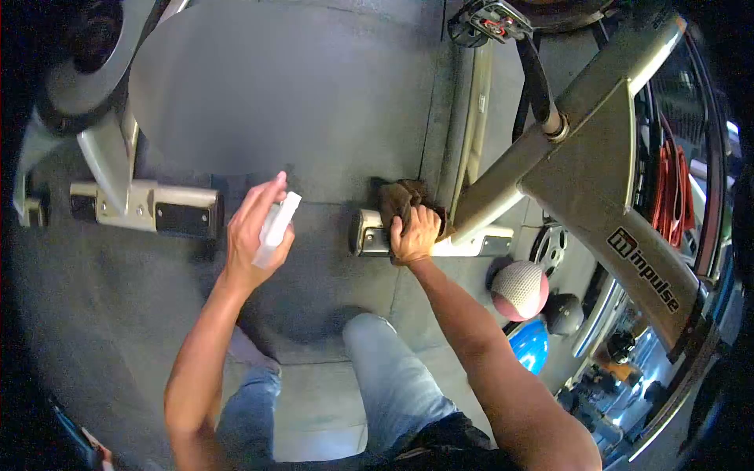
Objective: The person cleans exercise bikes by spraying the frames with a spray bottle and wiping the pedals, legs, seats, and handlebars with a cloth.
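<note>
My left hand (258, 229) is closed around a white spray bottle (280, 228), held above the dark floor left of centre. My right hand (416, 234) presses a dark brown cloth (402, 198) onto the foot bar (459, 243) of an exercise bike. Its fingers are bent over the cloth's lower edge. The bike's grey frame (581, 149), marked "impulse", rises to the right of that hand.
Another machine's foot bar (179, 209) lies at the left. A pedal (496, 23) hangs at the top. Right of my right arm are a pink and white ball (519, 290), a dark ball (562, 314) and a blue ball (531, 345).
</note>
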The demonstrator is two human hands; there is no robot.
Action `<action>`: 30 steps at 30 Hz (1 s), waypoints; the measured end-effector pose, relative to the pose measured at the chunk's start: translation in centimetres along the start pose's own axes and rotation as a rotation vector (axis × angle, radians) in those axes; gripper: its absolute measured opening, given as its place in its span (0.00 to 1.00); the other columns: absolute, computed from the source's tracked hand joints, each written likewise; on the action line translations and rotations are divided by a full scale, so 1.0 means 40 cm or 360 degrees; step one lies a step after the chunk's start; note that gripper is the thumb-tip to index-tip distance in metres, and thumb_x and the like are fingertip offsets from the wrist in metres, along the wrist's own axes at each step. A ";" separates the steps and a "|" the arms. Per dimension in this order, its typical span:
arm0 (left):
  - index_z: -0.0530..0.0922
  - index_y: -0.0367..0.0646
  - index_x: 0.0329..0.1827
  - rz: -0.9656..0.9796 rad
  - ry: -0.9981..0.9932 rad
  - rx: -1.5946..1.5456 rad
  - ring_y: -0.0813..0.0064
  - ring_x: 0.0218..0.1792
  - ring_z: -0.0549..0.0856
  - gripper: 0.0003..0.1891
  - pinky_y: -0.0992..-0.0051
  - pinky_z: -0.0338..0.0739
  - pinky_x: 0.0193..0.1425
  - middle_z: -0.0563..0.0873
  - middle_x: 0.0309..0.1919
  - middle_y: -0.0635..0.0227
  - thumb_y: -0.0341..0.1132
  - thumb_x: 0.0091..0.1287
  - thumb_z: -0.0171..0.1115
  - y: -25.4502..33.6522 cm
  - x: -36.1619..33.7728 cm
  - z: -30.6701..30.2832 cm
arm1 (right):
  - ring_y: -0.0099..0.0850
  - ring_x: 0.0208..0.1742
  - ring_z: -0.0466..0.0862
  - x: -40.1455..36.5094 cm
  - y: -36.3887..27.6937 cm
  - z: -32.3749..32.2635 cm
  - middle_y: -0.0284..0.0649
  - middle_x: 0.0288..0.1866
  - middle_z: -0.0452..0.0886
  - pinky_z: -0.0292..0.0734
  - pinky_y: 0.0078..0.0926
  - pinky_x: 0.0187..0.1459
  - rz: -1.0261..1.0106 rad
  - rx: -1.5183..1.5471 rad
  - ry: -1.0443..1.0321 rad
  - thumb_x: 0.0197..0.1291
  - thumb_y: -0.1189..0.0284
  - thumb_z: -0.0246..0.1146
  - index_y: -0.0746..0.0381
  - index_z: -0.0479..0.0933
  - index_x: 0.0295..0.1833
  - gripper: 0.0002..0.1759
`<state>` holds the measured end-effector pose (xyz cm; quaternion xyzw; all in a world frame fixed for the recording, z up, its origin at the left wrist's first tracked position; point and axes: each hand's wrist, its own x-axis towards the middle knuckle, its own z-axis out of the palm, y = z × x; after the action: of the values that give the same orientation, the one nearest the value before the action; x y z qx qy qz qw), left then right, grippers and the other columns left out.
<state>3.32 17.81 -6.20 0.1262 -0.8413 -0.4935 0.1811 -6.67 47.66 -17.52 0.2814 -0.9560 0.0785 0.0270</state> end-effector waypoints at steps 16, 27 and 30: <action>0.75 0.37 0.39 -0.0258 -0.0108 0.0199 0.50 0.41 0.79 0.11 0.58 0.74 0.43 0.76 0.39 0.55 0.32 0.55 0.61 0.187 -0.488 0.446 | 0.38 0.56 0.76 -0.362 0.249 -0.311 0.45 0.57 0.75 0.73 0.39 0.56 0.1399 0.2602 0.0383 0.65 0.55 0.56 0.66 0.68 0.62 0.29; 0.77 0.38 0.44 -0.0445 -0.0444 0.0578 0.51 0.43 0.81 0.15 0.55 0.75 0.47 0.80 0.42 0.54 0.38 0.57 0.62 0.170 -0.447 0.469 | 0.40 0.59 0.74 -0.502 0.334 -0.398 0.47 0.61 0.72 0.69 0.38 0.61 0.1476 0.2644 0.0302 0.65 0.52 0.55 0.69 0.66 0.63 0.33; 0.78 0.39 0.43 -0.0290 -0.0450 0.0568 0.54 0.47 0.79 0.14 0.58 0.75 0.50 0.79 0.43 0.56 0.37 0.56 0.64 0.127 -0.408 0.420 | 0.38 0.56 0.76 -0.419 0.253 -0.402 0.53 0.59 0.73 0.71 0.36 0.59 0.1217 0.1773 0.0299 0.66 0.53 0.54 0.76 0.65 0.62 0.35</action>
<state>10.66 39.82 -12.20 0.1613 -0.9172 -0.3641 -0.0090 2.03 67.63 -4.62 -0.1123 -0.7988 0.5870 -0.0687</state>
